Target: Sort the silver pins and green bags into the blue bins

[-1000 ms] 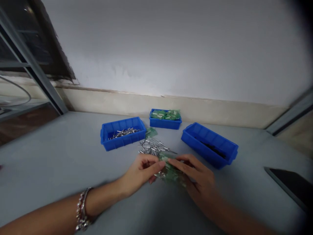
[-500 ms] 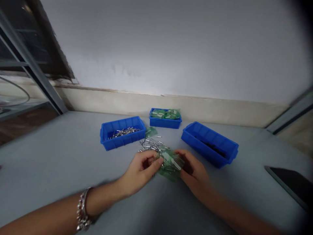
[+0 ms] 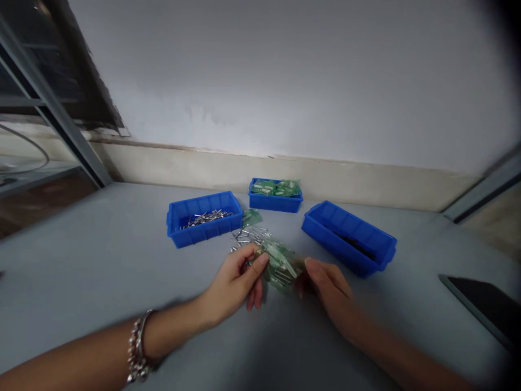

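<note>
Between my hands is a green see-through plastic bag (image 3: 280,266) with thin metal pins showing inside. My left hand (image 3: 236,279) pinches the bag's left side between thumb and fingers. At its right edge my right hand (image 3: 329,288) has its thumb and fingers closed on the plastic; some of those fingers are hidden or blurred. Just beyond the bag lies a loose pile of silvery metal pins (image 3: 248,234) on the grey table. Another green bag (image 3: 251,217) rests flat behind that pile.
A blue bin (image 3: 207,234) with metal pins stands at left. Green bags (image 3: 277,188) fill a smaller blue bin (image 3: 277,204) near the wall. The right-hand blue bin (image 3: 337,252) contains dark pieces. A dark flat device (image 3: 484,304) lies at far right.
My right hand has shifted slightly right and its grip on the bag's edge has changed. The bag is turned a little, and more of my left fingers show beneath it.
</note>
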`<control>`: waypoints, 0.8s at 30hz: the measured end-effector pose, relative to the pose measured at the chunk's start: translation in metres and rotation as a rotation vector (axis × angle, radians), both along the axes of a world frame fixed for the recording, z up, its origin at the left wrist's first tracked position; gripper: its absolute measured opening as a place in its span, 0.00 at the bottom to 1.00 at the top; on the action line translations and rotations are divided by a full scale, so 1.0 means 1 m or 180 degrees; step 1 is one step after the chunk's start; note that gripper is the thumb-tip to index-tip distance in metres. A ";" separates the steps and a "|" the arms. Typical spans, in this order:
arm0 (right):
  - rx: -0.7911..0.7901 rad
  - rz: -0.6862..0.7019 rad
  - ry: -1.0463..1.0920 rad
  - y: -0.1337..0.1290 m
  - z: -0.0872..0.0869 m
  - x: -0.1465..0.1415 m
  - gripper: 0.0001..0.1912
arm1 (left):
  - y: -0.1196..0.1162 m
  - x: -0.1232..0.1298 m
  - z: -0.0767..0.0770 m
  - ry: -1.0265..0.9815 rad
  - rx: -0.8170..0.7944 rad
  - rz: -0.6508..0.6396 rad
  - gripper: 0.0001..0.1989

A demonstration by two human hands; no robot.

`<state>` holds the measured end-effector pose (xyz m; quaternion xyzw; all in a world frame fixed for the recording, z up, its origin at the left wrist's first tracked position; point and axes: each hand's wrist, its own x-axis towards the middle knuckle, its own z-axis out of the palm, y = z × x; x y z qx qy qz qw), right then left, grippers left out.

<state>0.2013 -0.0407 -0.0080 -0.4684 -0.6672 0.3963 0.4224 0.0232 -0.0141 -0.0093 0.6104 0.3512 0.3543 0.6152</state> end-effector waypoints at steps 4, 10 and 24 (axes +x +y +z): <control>0.0078 0.0332 0.0113 0.000 -0.001 -0.001 0.20 | 0.001 0.001 -0.001 -0.0031 -0.0007 -0.0013 0.18; -0.0054 0.0353 0.0070 0.002 -0.006 -0.005 0.11 | -0.001 -0.001 0.002 0.0085 0.0072 -0.0096 0.18; 0.0113 0.0430 0.0003 0.000 -0.009 -0.003 0.09 | -0.002 -0.004 0.005 0.0827 0.1627 0.0071 0.13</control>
